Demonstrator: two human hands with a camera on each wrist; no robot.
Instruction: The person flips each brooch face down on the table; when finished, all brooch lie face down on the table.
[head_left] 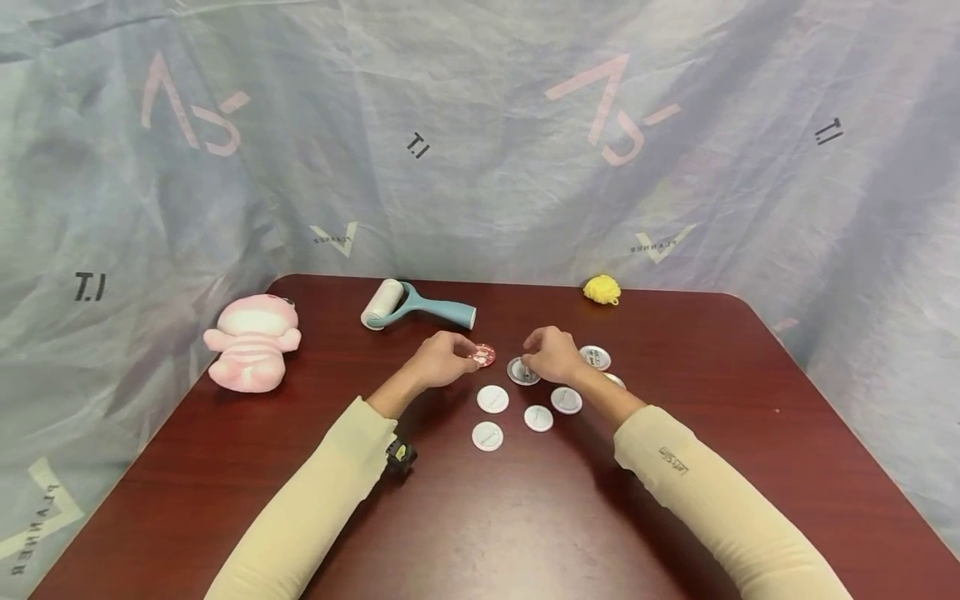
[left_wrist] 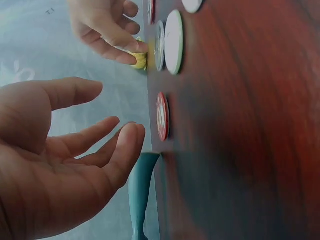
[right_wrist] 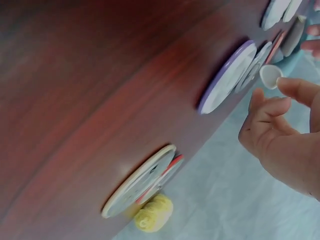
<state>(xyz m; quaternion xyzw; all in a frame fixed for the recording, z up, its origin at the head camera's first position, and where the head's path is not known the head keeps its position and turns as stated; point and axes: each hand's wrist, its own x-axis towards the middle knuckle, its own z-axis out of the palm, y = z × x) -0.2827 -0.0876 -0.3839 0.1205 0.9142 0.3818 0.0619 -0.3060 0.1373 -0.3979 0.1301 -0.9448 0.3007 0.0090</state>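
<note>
In the head view my left hand (head_left: 442, 360) is beside a round red pin badge (head_left: 486, 355). The left wrist view shows its fingers spread and loosely bent, apart from the red badge (left_wrist: 162, 116). My right hand (head_left: 555, 355) hovers over a grey-backed badge (head_left: 516, 372). In the right wrist view its fingers (right_wrist: 267, 117) bend loosely, with nothing seen between them. Several white-backed badges lie nearer me, among them one (head_left: 492, 399) below the red badge and one (head_left: 566, 400) under the right wrist. A badge with dark print (head_left: 595, 357) lies right of the right hand.
A lint roller (head_left: 442, 311) with a blue-green handle lies behind the left hand. A pink plush toy (head_left: 251, 343) is at the table's left edge, a yellow mesh puff (head_left: 602, 289) at the back right. Grey printed cloth (head_left: 480, 183) hangs behind the dark red table (head_left: 480, 533).
</note>
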